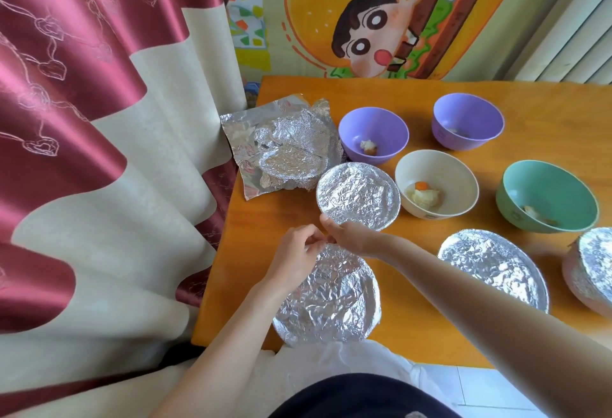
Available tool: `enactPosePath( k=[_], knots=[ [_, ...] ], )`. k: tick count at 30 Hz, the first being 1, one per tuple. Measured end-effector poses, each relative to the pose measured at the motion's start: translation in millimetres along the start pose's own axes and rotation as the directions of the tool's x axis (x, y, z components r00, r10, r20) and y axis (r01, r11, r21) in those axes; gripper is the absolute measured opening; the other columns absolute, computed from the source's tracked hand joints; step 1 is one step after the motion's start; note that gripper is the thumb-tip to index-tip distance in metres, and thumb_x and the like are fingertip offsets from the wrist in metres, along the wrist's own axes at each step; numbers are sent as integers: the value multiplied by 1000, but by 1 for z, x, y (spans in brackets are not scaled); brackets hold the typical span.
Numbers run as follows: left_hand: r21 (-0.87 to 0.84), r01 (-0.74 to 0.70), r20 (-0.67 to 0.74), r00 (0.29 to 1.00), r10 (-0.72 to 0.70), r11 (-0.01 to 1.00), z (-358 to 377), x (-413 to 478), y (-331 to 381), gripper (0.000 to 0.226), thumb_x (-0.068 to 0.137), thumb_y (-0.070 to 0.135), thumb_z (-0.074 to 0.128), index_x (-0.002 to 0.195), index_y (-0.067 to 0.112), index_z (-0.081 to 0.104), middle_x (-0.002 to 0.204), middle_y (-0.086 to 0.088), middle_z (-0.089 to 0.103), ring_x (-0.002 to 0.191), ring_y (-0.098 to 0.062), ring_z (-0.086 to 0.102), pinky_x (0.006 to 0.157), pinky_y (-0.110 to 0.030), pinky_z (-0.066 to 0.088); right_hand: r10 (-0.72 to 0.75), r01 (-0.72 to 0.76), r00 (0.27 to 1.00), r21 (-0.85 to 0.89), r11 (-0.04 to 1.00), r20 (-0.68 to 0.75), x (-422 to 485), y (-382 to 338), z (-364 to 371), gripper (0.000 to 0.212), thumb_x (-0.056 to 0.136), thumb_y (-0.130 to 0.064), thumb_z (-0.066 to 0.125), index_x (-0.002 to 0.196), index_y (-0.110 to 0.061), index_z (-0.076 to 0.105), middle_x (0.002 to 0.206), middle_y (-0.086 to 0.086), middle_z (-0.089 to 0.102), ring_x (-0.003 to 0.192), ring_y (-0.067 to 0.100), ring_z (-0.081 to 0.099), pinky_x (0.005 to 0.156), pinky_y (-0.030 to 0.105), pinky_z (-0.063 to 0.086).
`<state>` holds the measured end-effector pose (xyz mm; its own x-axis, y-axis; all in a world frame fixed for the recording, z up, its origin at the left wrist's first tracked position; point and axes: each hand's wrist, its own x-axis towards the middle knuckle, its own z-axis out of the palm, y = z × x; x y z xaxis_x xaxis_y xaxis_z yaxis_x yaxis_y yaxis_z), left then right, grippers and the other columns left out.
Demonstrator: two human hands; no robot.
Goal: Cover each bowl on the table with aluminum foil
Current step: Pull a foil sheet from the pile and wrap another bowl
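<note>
A foil-covered bowl point(328, 298) sits at the table's near left edge. My left hand point(294, 255) pinches the foil at its far rim with curled fingers. My right hand point(347, 235) reaches across from the right and pinches the same foil edge, one finger pointing up beside a second foil-covered bowl point(357, 199). Two more foil-covered bowls stand to the right, one point(493, 272) in full view and one point(592, 268) cut off by the frame. Uncovered with bits of food are two purple bowls point(374, 136) point(468, 124), a cream bowl point(437, 184) and a green bowl point(546, 195).
A pile of crumpled foil sheets point(284, 149) lies at the orange table's point(414, 325) far left corner and overhangs the edge. A red and cream curtain point(99, 152) hangs close on the left. A cartoon wall hanging point(381, 20) is behind the table.
</note>
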<state>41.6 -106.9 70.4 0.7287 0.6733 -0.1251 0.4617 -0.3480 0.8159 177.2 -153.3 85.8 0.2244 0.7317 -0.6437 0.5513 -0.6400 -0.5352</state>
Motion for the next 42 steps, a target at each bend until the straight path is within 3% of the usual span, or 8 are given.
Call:
enactPosePath(
  k=[5, 11, 17, 21, 27, 31, 36, 42],
  knots=[
    [-30, -46, 16, 999, 46, 999, 0, 4, 11, 7, 89, 9, 62, 93, 11, 68, 85, 8, 62, 80, -4, 58, 69, -11, 45, 47, -46, 999, 19, 999, -13, 3, -7, -7, 69, 95, -60, 10, 66, -11, 49, 90, 15, 51, 92, 22, 47, 87, 33, 32],
    [-59, -29, -22, 999, 28, 998, 1, 3, 6, 7, 89, 10, 61, 92, 11, 67, 89, 2, 67, 83, -6, 61, 71, -11, 48, -11, 6, 999, 104, 995, 46, -3, -4, -4, 92, 87, -69, 5, 126, -3, 56, 138, 18, 48, 132, 29, 41, 114, 44, 23],
    [-124, 9, -88, 996, -20, 992, -9, -6, -7, 4, 89, 11, 62, 86, 10, 65, 79, 6, 65, 73, 2, 59, 66, -12, 46, -175, 195, 979, 242, 950, -100, -15, 9, 3, 76, 88, -68, 20, 111, -16, 70, 93, 8, 70, 95, 19, 63, 99, 38, 44],
    [-117, 57, -73, 995, -66, 991, -5, -9, -13, 6, 88, 12, 63, 83, 15, 64, 77, 8, 64, 70, 4, 57, 64, -11, 44, -186, 204, 974, 151, 967, -126, -21, 11, 9, 64, 98, -51, 20, 116, -13, 67, 54, -1, 44, 59, 9, 48, 73, 29, 42],
    [-132, 43, -90, 994, -55, 990, -14, -7, -12, 3, 88, 12, 63, 87, 13, 66, 76, 10, 64, 69, 8, 57, 63, -9, 43, -258, 287, 948, 152, 946, -185, -24, 10, 4, 62, 99, -50, 22, 115, -14, 68, 110, 11, 69, 106, 18, 61, 95, 25, 40],
    [-100, 63, -79, 994, -71, 993, -11, -10, -16, 4, 88, 13, 64, 86, 15, 66, 76, 10, 64, 69, 2, 58, 64, -11, 45, -259, 263, 945, -7, 965, -199, -31, 10, 10, 68, 98, -51, 22, 106, -3, 70, 57, 1, 52, 63, 15, 53, 71, 28, 41],
    [-107, 38, -132, 990, -52, 994, -10, -10, -11, 6, 88, 11, 64, 84, 15, 65, 75, 11, 63, 69, 5, 58, 64, -13, 45, -234, 239, 942, -11, 971, -242, -36, 4, -4, 61, 100, -47, 25, 106, -10, 72, 50, -8, 48, 50, 4, 45, 55, 16, 37],
    [-67, 78, -130, 988, -86, 995, -8, -14, -15, 5, 89, 11, 62, 85, 13, 64, 76, 11, 63, 73, 1, 58, 64, -10, 45, -290, 241, 916, -197, 950, -276, -36, 5, 16, 65, 101, -43, 23, 91, 4, 67, 61, 14, 53, 66, 31, 58, 76, 40, 47]
  ],
)
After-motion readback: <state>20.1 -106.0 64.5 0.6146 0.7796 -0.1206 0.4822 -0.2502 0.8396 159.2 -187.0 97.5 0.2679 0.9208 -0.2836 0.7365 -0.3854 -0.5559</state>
